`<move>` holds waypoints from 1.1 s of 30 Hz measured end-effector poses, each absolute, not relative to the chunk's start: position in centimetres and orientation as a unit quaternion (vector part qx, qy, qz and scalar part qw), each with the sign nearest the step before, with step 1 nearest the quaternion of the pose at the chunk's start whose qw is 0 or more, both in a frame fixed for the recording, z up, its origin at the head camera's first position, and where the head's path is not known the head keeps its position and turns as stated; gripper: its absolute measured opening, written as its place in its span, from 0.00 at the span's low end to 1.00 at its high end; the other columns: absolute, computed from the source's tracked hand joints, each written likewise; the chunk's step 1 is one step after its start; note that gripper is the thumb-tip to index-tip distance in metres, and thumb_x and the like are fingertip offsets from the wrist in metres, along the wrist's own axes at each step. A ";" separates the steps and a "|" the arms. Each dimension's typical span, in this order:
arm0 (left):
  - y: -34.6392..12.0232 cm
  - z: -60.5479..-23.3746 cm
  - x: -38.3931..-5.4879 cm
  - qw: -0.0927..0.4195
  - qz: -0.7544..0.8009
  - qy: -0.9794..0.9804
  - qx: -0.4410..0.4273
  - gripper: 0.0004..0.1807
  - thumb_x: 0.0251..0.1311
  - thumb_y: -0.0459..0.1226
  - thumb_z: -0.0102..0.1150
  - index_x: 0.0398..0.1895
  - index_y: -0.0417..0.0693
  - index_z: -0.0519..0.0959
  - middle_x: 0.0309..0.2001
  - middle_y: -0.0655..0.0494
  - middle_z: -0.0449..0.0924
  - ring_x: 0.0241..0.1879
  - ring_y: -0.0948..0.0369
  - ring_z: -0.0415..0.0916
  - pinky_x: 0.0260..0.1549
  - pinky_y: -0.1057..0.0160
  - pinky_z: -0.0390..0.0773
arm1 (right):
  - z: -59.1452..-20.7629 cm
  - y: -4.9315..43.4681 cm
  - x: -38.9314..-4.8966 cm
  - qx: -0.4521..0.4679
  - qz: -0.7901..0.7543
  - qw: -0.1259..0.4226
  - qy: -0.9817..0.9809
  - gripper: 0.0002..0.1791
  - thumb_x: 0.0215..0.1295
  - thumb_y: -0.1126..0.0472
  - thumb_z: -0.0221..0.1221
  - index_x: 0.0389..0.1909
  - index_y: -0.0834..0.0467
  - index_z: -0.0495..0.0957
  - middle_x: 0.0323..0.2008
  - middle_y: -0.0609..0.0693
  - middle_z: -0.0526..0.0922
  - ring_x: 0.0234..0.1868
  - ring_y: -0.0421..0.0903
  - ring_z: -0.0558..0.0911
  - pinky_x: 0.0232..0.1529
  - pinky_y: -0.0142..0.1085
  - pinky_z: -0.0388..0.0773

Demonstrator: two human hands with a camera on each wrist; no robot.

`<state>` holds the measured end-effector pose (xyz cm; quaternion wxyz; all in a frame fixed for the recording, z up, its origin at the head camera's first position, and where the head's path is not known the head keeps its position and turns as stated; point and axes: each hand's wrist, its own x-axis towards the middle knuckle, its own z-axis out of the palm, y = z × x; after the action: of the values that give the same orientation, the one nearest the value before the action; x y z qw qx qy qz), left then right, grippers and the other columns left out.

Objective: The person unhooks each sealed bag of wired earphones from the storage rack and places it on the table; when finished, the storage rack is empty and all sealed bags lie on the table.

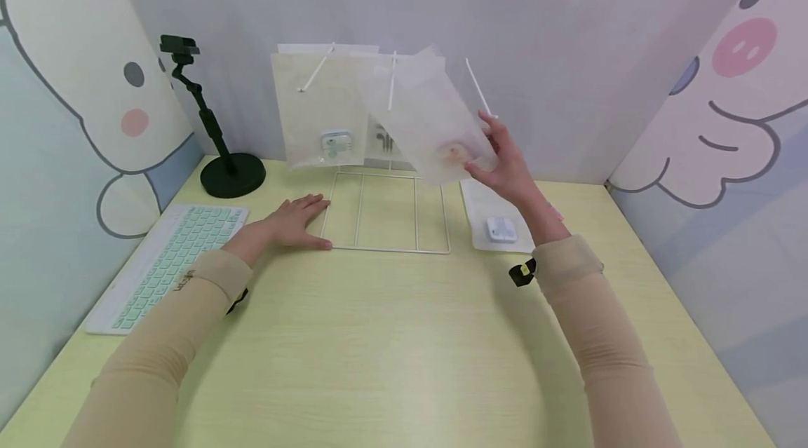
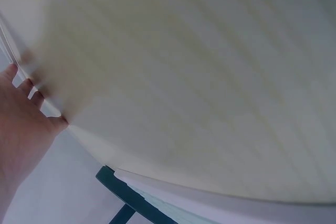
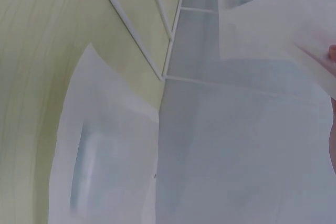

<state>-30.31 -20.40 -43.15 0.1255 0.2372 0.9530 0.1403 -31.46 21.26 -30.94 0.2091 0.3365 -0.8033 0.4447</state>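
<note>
My right hand [image 1: 508, 164] pinches the lower right edge of a translucent plastic bag [image 1: 410, 101], which tilts and has a small orange-brown thing inside. The bag's upper part overlaps the middle prong [image 1: 392, 80] of a white wire rack [image 1: 391, 249]. Just above my right fingers is the tip of the rack's right prong [image 1: 480, 85]. My left hand [image 1: 293, 222] rests at the left side of the rack's base, fingers spread, thumb at the front corner. From the left prong [image 1: 315, 69] hangs another translucent bag [image 1: 318, 111] holding a small pale-blue case.
Right of the rack, one more translucent bag [image 1: 489, 199] lies flat with a small white-and-blue case inside. A white keyboard [image 1: 179, 259] with mint keys lies at the left. Behind it stands a black stand [image 1: 233, 176]. Walls rise behind and on both sides.
</note>
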 end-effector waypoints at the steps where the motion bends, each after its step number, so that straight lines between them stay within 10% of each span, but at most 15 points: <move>1: -20.4 -43.2 -30.3 0.127 0.139 0.953 0.237 0.57 0.47 0.68 0.57 0.74 0.48 0.49 0.75 0.44 0.42 0.73 0.44 0.37 0.66 0.35 0.36 | -30.5 21.2 -30.9 0.329 0.452 0.207 -0.803 0.44 0.47 0.79 0.64 0.66 0.64 0.55 0.48 0.65 0.75 0.43 0.38 0.76 0.43 0.23 0.72; 25: -20.7 -43.5 -30.7 0.131 0.130 0.955 0.233 0.58 0.46 0.71 0.55 0.75 0.50 0.48 0.75 0.46 0.40 0.73 0.44 0.37 0.66 0.35 0.36 | -30.1 24.4 -30.0 0.301 0.463 0.353 -0.755 0.15 0.44 0.80 0.66 0.35 0.72 0.76 0.36 0.33 0.79 0.36 0.33 0.76 0.41 0.25 0.72; 33: -20.7 -43.5 -30.6 0.130 0.132 0.954 0.234 0.58 0.46 0.71 0.55 0.75 0.50 0.48 0.75 0.46 0.40 0.73 0.44 0.36 0.66 0.35 0.36 | -29.5 24.9 -29.0 0.326 0.496 0.358 -0.721 0.14 0.43 0.83 0.65 0.34 0.75 0.78 0.38 0.40 0.80 0.41 0.42 0.78 0.44 0.29 0.75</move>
<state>-30.65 -20.69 -43.46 0.1301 0.2340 0.9544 0.1318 -28.99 24.87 -29.47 0.3577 0.3264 -0.7206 0.4962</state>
